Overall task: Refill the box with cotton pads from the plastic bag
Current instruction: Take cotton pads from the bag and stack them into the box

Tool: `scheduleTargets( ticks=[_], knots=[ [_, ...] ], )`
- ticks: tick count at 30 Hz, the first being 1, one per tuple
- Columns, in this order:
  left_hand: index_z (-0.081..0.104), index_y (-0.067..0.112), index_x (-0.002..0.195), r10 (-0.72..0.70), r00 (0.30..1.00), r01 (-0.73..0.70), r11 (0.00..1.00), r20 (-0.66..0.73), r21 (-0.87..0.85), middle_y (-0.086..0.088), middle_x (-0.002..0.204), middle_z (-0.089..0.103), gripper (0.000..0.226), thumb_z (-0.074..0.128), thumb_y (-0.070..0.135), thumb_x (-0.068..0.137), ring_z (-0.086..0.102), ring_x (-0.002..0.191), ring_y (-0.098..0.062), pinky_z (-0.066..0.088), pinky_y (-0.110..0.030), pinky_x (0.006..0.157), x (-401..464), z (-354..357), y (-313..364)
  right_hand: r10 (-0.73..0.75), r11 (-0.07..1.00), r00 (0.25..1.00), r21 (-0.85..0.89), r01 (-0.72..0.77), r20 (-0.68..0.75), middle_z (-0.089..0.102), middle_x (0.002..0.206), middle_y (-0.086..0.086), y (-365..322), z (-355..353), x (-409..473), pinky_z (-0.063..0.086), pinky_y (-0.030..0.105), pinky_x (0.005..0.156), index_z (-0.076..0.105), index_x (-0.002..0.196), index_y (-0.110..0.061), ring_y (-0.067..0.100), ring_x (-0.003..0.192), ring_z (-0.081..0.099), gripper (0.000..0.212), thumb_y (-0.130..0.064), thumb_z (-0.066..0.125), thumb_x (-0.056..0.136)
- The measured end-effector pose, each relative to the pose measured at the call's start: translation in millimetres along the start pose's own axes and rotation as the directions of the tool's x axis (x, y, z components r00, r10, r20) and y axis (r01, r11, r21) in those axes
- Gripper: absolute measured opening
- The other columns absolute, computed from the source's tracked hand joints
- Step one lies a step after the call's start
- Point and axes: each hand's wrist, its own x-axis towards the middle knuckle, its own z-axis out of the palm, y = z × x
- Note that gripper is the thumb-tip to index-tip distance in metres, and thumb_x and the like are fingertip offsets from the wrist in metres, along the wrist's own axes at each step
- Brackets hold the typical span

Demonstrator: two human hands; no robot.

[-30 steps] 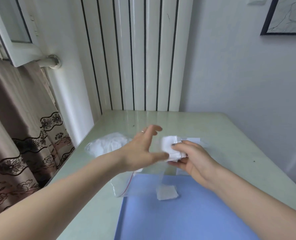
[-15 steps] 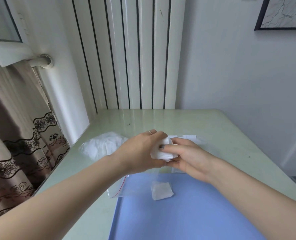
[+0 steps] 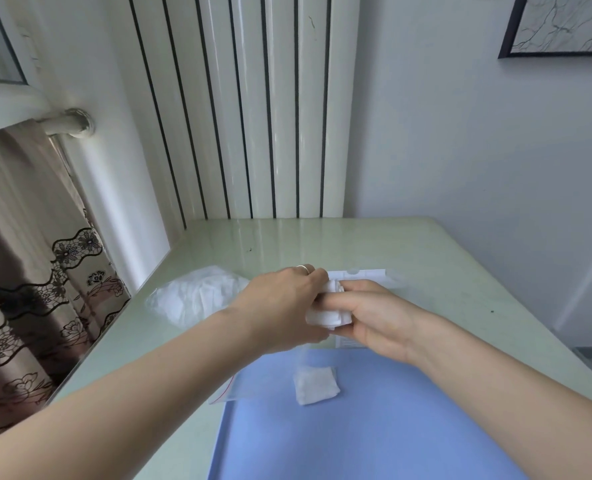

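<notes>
Table (image 3: 426, 258), pale green, bearing blue mat (image 3: 374, 427). Plastic bag (image 3: 197, 296) of pads, left, on table. Left hand (image 3: 284, 306) and right hand (image 3: 374, 317): each grip closed round cotton pad stack (image 3: 325, 317), above box (image 3: 360, 274). Loose pad (image 3: 316, 385) on mat.

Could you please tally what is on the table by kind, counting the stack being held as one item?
Stack of white cotton pads held between both hands: 1
Loose white square cotton pad on the blue mat: 1
Clear plastic bag of white cotton pads: 1
Clear zip bag with a red strip: 1
Blue rectangular mat: 1
Total: 5
</notes>
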Motion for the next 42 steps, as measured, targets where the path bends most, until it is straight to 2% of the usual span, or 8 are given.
scheduleTargets(
  ticks=[4,14,18,22,27,34,38,42],
  knots=[
    [0.052,0.021,0.105,0.079,0.993,-0.081,0.997,-0.087,-0.018,0.009,0.094,0.054,0.049,0.063,0.063,0.082,0.058,0.083,-0.017,0.037,-0.029,0.058,6.9,-1.6,5.2,-0.006,1.000,0.999,-0.018,0.006,0.037,0.063,0.066,-0.006,-2.0,3.4,-0.3,0.050,0.036,0.103,0.069,0.060,-0.024,0.010,0.081,0.064,0.044,-0.002,0.050,0.093],
    [0.046,0.023,0.106,0.062,0.998,-0.061,0.998,-0.032,0.026,0.009,0.089,0.051,0.049,0.063,0.062,0.083,0.059,0.077,-0.020,0.034,-0.031,0.054,11.8,-5.0,10.9,-0.005,1.000,1.000,0.002,0.005,0.008,0.072,0.103,0.014,0.2,-5.0,0.1,0.046,0.045,0.108,0.071,0.106,-0.004,0.026,0.114,0.067,0.021,-0.010,0.060,0.089],
    [0.045,0.021,0.106,0.022,1.000,-0.022,1.000,-0.007,-0.004,0.006,0.094,0.055,0.050,0.067,0.058,0.081,0.059,0.080,-0.021,0.037,-0.030,0.057,14.1,-2.6,10.9,-0.031,0.999,0.999,-0.009,0.031,0.026,0.069,0.086,0.003,-0.2,-7.8,-0.6,0.045,0.047,0.109,0.074,0.092,-0.013,0.017,0.093,0.067,0.018,-0.006,0.057,0.091],
    [0.050,0.020,0.108,0.022,1.000,-0.022,0.999,0.002,0.035,0.006,0.096,0.055,0.050,0.063,0.061,0.082,0.059,0.079,-0.020,0.034,-0.030,0.057,19.4,-1.2,18.5,-0.004,0.998,1.000,-0.068,0.005,0.025,0.061,0.060,-0.010,-0.8,-2.9,-1.9,0.047,0.041,0.105,0.068,0.051,-0.030,0.014,0.078,0.060,0.056,0.002,0.044,0.090],
    [0.047,0.020,0.101,-0.002,1.000,0.001,1.000,0.030,0.023,0.008,0.086,0.051,0.052,0.064,0.063,0.079,0.055,0.074,-0.019,0.029,-0.028,0.051,20.0,-5.2,13.1,-0.029,0.999,0.999,-0.035,0.029,0.015,0.069,0.103,0.010,-2.5,-13.0,-0.8,0.048,0.041,0.103,0.069,0.111,-0.007,0.021,0.103,0.067,0.021,-0.015,0.060,0.094],
    [0.047,0.022,0.100,0.002,1.000,-0.001,0.999,0.025,-0.049,0.010,0.088,0.053,0.053,0.067,0.064,0.075,0.057,0.078,-0.017,0.038,-0.029,0.058,27.8,-0.8,8.2,-0.018,1.000,1.000,-0.013,0.018,0.013,0.068,0.104,0.010,-5.0,-20.2,2.0,0.049,0.040,0.100,0.066,0.115,0.000,0.020,0.102,0.065,0.026,-0.014,0.059,0.095],
    [0.046,0.022,0.095,0.023,0.999,-0.022,0.999,0.027,-0.036,0.009,0.084,0.049,0.042,0.066,0.056,0.080,0.053,0.075,-0.018,0.035,-0.030,0.060,35.2,0.6,15.1,0.001,0.999,1.000,-0.052,0.000,0.022,0.065,0.079,0.001,-4.0,-20.7,3.5,0.043,0.050,0.110,0.073,0.081,-0.015,0.020,0.094,0.063,0.021,-0.011,0.056,0.093],
    [0.044,0.023,0.094,0.026,1.000,-0.025,0.996,0.012,-0.080,0.009,0.083,0.051,0.048,0.066,0.063,0.078,0.056,0.076,-0.019,0.036,-0.030,0.059,41.5,4.0,12.3,-0.012,1.000,0.999,-0.016,0.012,-0.042,0.071,0.106,0.014,-2.5,-31.4,6.5,0.045,0.049,0.109,0.069,0.112,-0.003,0.028,0.115,0.065,0.024,-0.013,0.063,0.092]
  ],
)
